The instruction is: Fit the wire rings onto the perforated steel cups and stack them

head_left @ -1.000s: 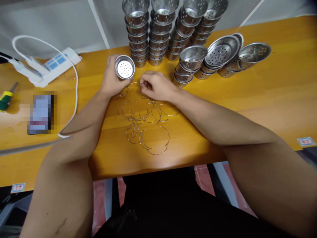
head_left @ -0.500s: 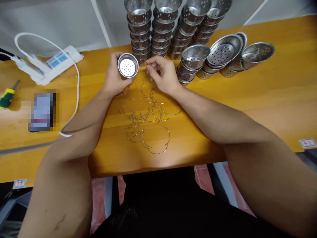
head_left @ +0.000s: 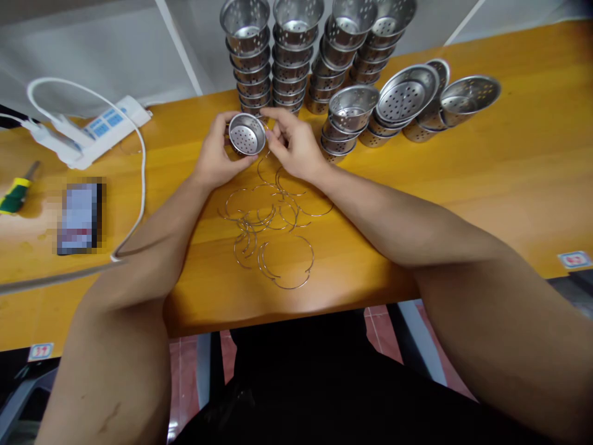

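My left hand (head_left: 214,153) grips a small perforated steel cup (head_left: 246,134), its open mouth turned toward me. My right hand (head_left: 293,144) is at the cup's right rim, fingertips pinching a thin wire handle (head_left: 267,127) against it. Both hands hover just above the orange table (head_left: 486,173). Below them lies a loose pile of curved wire handles (head_left: 271,225). Tall stacks of the same steel cups (head_left: 296,55) stand right behind the hands.
More cups lie in tipped stacks (head_left: 407,105) at the right. A white power strip (head_left: 99,127) with a looping cable (head_left: 139,179), a phone (head_left: 78,216) and a yellow-handled tool (head_left: 16,194) sit at the left. The table's front edge runs near my lap.
My right hand lifted a wire from the pile and brought it up to the cup's rim. The left hand tilted the cup slightly and shifted it toward the right hand.
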